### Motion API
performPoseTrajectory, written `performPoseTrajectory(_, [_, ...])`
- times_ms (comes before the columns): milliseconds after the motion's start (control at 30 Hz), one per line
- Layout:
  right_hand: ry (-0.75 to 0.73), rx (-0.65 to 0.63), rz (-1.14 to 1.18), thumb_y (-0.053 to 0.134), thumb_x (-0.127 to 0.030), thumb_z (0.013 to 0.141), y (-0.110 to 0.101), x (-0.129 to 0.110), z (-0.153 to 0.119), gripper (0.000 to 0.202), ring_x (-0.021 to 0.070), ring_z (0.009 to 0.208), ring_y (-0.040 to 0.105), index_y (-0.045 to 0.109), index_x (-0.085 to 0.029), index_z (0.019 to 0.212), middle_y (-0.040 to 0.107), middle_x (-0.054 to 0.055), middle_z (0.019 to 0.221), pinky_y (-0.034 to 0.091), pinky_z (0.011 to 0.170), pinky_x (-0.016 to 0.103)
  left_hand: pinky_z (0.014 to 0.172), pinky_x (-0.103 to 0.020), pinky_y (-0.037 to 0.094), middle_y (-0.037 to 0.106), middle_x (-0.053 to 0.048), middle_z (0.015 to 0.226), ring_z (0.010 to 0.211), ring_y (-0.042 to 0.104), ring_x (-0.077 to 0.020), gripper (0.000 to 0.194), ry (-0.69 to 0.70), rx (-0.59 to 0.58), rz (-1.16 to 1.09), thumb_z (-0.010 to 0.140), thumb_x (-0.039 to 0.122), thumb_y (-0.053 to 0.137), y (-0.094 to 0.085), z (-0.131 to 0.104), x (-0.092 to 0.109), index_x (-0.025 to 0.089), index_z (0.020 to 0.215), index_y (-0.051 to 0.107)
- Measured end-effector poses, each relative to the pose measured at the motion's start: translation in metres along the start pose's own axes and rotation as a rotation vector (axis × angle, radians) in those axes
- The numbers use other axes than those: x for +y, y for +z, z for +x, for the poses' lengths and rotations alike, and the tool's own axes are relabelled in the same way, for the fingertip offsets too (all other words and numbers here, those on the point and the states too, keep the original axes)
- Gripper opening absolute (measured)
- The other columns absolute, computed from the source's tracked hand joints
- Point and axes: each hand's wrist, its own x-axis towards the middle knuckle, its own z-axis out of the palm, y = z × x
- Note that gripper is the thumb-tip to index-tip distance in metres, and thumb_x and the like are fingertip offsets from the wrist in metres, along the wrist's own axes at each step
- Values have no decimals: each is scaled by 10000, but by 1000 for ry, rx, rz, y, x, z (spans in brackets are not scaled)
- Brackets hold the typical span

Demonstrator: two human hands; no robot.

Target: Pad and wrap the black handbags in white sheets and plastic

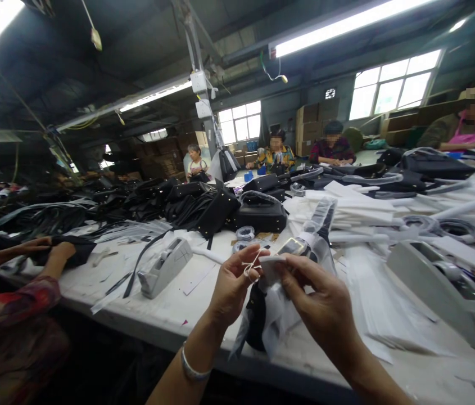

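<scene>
My left hand (234,284), with a silver bangle on its wrist, is closed on a thin white string (253,264) that loops round its fingers. Close beside it, my right hand (319,287) pinches a small pale grey piece (271,261) between thumb and fingers. Below both hands a black bag (256,318), partly wrapped in clear film, lies at the table's front edge. A wrapped strap (320,216) rises behind my right hand, near a gold-coloured buckle (293,246).
Grey tape dispensers (166,267) (448,292) stand left and right. White foam sheets (393,301) lie at the right, with black bags (260,214) behind. A person's hands (58,253) work on black material at the left; several people sit across the table.
</scene>
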Motion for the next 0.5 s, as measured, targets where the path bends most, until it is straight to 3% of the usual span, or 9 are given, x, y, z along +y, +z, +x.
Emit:
performPoseTrajectory(133, [-96, -121, -75, 633, -220, 922, -5, -5, 9, 184, 138, 865, 697, 723, -224, 1083, 730, 29, 1013, 542, 784, 200, 874, -308, 555, 745, -84, 1090, 981, 702, -216, 487, 78, 25, 85, 737, 323, 858, 8, -4, 4, 239, 1187, 689])
performPoseTrajectory(300, [-173, -283, -152, 584, -204, 944, -8, -13, 12, 154, 156, 826, 690, 736, -222, 958, 717, 34, 921, 550, 748, 236, 809, -236, 571, 750, -23, 1022, 891, 708, -152, 370, 106, 19, 332, 792, 215, 805, 26, -6, 29, 265, 1144, 704])
performPoseTrajectory(400, [-160, -248, -88, 599, -171, 930, -9, -12, 10, 138, 144, 825, 707, 724, -221, 964, 729, 28, 933, 562, 738, 209, 915, -248, 542, 735, -13, 1097, 1035, 678, -168, 364, 170, -16, 624, 850, 199, 743, 32, -12, 42, 291, 1197, 682])
performPoseTrajectory(500, [-202, -159, -123, 570, -128, 934, -13, -4, 8, 227, 156, 950, 714, 697, -222, 1097, 734, 42, 1058, 573, 853, 227, 883, -247, 560, 712, -3, 1167, 1029, 673, -165, 411, 240, 13, 856, 863, 178, 719, 28, -25, 45, 316, 1244, 651])
